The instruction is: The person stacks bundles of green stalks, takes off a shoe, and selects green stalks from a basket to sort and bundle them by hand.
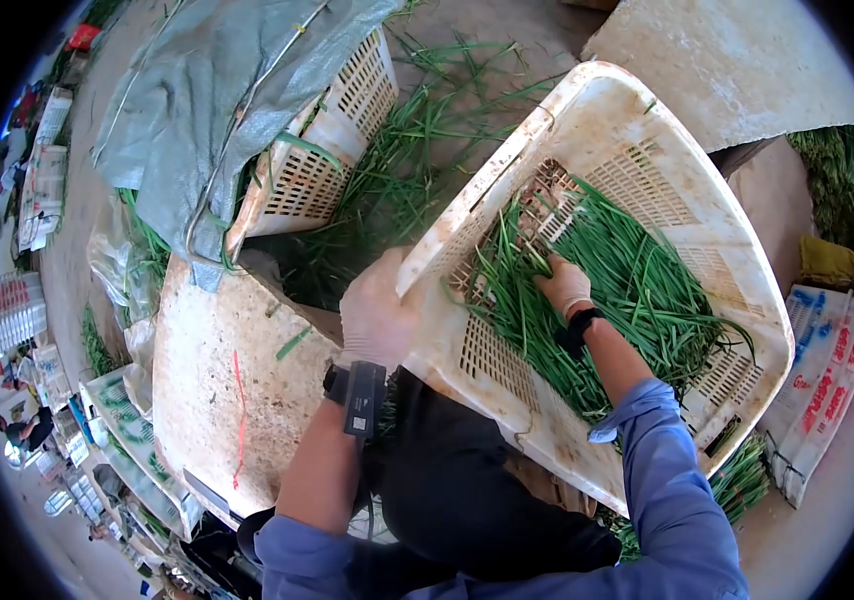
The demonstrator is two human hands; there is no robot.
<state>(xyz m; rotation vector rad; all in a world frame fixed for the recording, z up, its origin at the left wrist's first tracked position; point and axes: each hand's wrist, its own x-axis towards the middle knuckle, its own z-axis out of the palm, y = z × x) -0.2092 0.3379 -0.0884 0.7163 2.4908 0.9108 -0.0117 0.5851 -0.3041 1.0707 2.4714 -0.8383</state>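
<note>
A large white plastic basket, stained brown, is tilted towards me, with long green chives lying inside it. My left hand, in a pale glove, grips the basket's near-left rim with its fingers wrapped over the edge. Reaching inside, my gloved right hand is closed around some of the chives near the middle of the heap. Part of the slotted basket floor shows beside the leaves. A dark strap sits on each wrist, and the left one carries a small black device.
Left of the basket is a pale, dirt-specked board with a red string. Behind it, a grey-green tarp covers another slotted crate. Loose chives are strewn across the floor. Printed white sacks lie at right; people and crates appear far left.
</note>
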